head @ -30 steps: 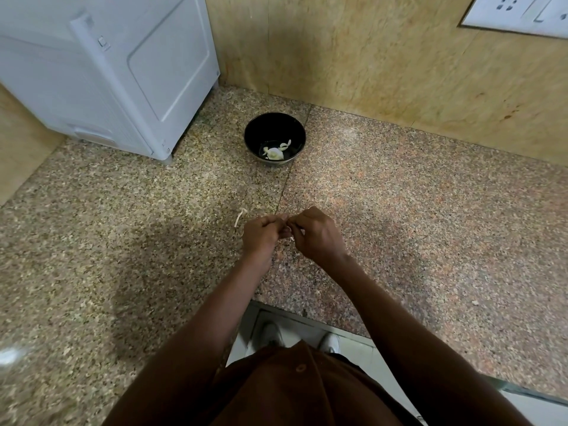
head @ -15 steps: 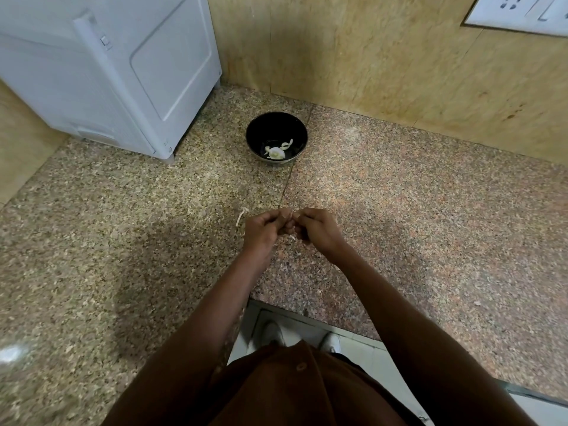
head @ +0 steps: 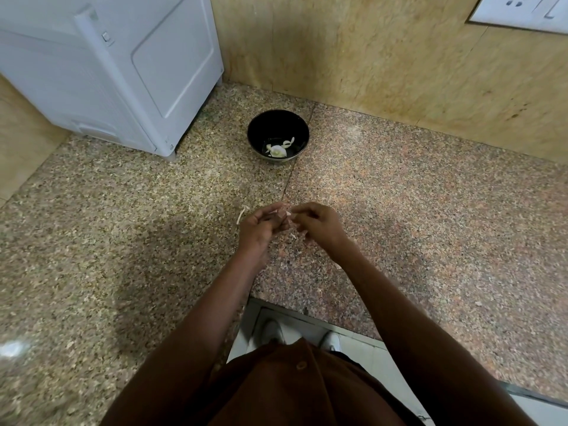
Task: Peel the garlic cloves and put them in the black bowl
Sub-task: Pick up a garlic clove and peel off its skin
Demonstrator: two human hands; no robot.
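Note:
A black bowl stands on the granite counter near the back wall, with peeled garlic pieces lying in its bottom. In front of it, above the counter's middle, my left hand grips a garlic clove in curled fingers; the clove is mostly hidden. My right hand pinches a bit of pale skin at the clove's tip. A loose strip of garlic skin lies on the counter just left of my left hand.
A white appliance stands at the back left of the granite counter. A yellowish wall runs behind, with a white socket plate at the top right. Small skin scraps lie under my hands. The counter's front edge is by my feet.
My hands have drawn slightly apart, the right one pulling a bit of skin away from the clove. The bowl and its contents have not moved.

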